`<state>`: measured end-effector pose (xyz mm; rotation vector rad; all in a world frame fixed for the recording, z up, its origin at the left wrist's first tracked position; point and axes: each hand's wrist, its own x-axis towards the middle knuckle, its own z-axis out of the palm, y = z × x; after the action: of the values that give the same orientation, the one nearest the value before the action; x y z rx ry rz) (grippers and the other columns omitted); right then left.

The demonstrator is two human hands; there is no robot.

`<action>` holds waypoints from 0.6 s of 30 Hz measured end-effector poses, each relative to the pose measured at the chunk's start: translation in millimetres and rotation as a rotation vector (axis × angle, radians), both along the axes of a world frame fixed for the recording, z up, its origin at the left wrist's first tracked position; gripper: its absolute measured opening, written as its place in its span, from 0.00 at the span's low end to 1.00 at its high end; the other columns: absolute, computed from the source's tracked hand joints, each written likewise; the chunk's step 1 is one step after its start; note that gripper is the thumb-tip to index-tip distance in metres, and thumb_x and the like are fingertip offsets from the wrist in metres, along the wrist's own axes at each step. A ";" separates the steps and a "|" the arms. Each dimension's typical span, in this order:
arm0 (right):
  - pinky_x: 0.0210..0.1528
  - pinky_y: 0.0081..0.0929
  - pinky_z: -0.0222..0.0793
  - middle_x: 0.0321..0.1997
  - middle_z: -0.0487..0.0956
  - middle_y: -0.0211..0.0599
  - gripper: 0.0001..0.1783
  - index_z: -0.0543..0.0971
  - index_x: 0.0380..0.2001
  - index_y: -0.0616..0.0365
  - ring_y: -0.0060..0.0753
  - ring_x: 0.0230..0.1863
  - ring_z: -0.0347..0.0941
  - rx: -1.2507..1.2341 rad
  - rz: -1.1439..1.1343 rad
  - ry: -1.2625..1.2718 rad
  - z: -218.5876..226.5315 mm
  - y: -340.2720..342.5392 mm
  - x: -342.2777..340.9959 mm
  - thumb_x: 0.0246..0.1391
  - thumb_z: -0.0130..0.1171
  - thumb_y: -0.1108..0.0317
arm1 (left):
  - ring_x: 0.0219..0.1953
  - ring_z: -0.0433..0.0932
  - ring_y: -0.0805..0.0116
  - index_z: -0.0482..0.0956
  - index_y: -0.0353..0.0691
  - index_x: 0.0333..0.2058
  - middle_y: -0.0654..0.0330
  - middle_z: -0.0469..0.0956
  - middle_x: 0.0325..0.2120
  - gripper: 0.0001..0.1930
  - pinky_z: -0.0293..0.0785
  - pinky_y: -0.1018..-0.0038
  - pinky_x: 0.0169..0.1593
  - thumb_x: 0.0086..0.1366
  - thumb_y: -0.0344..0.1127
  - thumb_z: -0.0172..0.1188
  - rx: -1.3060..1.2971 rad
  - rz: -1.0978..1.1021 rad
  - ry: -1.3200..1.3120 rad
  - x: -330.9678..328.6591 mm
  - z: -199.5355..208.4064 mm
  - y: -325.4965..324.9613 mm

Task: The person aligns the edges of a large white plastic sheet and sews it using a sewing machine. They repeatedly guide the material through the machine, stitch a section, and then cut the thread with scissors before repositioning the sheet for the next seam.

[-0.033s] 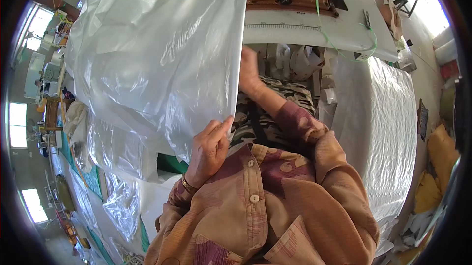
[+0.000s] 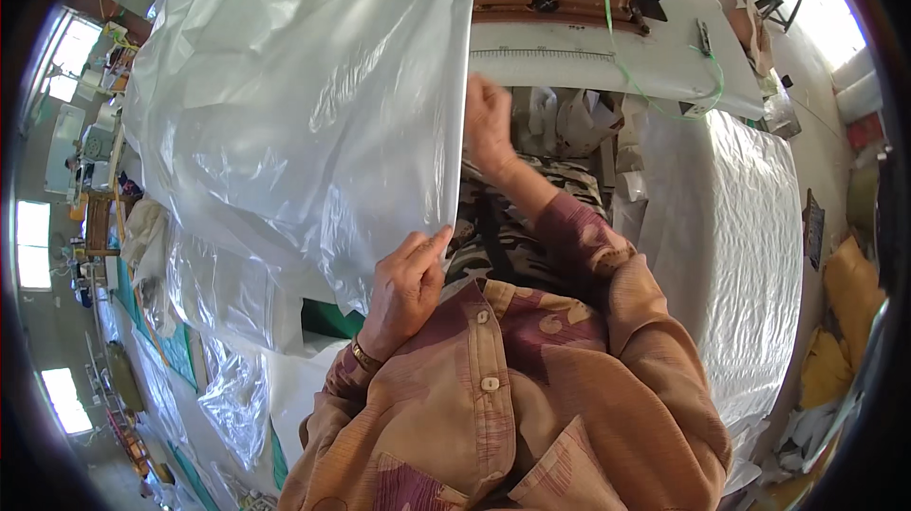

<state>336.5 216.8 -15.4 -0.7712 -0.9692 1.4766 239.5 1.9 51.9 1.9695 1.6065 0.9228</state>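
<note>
- A wide, glossy, whitish plastic sheet (image 2: 285, 112) is filling the upper left, lying leftward of both hands, its straight edge running from top centre down to mid-frame.
- The left hand (image 2: 410, 283), nearer, is pinching that edge's lower end, index extended.
- The right hand (image 2: 490, 124) is resting curled beside the edge, higher up; I cannot tell its grip.
</note>
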 end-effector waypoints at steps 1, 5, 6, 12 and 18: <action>0.19 0.21 0.63 0.19 0.74 0.28 0.23 0.75 0.24 0.63 0.16 0.19 0.67 0.107 -0.148 0.038 3.9 19.0 8.4 0.68 0.50 0.56 | 0.25 0.75 0.55 0.78 0.31 0.51 0.53 0.73 0.28 0.21 0.72 0.67 0.30 0.57 0.17 0.54 -0.007 -0.035 0.001 2.7 -2.5 5.6; 0.23 0.29 0.68 0.17 0.76 0.41 0.24 0.78 0.23 0.71 0.27 0.20 0.74 0.161 -0.117 -0.417 58.9 79.9 24.9 0.62 0.56 0.57 | 0.28 0.77 0.51 0.78 0.31 0.48 0.51 0.74 0.29 0.19 0.74 0.64 0.33 0.55 0.18 0.55 -0.038 -0.106 -0.004 9.3 -13.6 21.2; 0.24 0.31 0.69 0.17 0.76 0.44 0.23 0.79 0.25 0.71 0.29 0.20 0.75 0.197 -0.083 -0.476 63.6 92.9 28.9 0.62 0.57 0.57 | 0.29 0.78 0.50 0.78 0.31 0.48 0.50 0.75 0.29 0.19 0.74 0.64 0.33 0.55 0.19 0.55 -0.033 -0.118 0.008 10.6 -17.0 25.9; 0.36 0.43 0.71 0.23 0.78 0.56 0.22 0.79 0.29 0.72 0.48 0.27 0.78 0.375 -0.156 -0.586 39.2 113.0 24.5 0.62 0.56 0.57 | 0.28 0.78 0.51 0.81 0.31 0.45 0.50 0.76 0.28 0.17 0.74 0.64 0.34 0.55 0.20 0.54 -0.026 -0.082 0.025 10.1 -45.6 52.6; 0.33 0.40 0.68 0.22 0.76 0.57 0.21 0.77 0.28 0.71 0.49 0.24 0.73 0.400 -0.222 -0.567 44.3 111.4 27.3 0.62 0.56 0.59 | 0.27 0.77 0.50 0.82 0.32 0.40 0.51 0.74 0.26 0.15 0.74 0.63 0.33 0.53 0.21 0.55 -0.006 -0.088 0.058 11.2 -37.0 95.7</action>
<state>363.9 328.2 28.9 -0.9812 -1.4937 0.8376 250.7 97.6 14.9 2.0628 1.5376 0.8333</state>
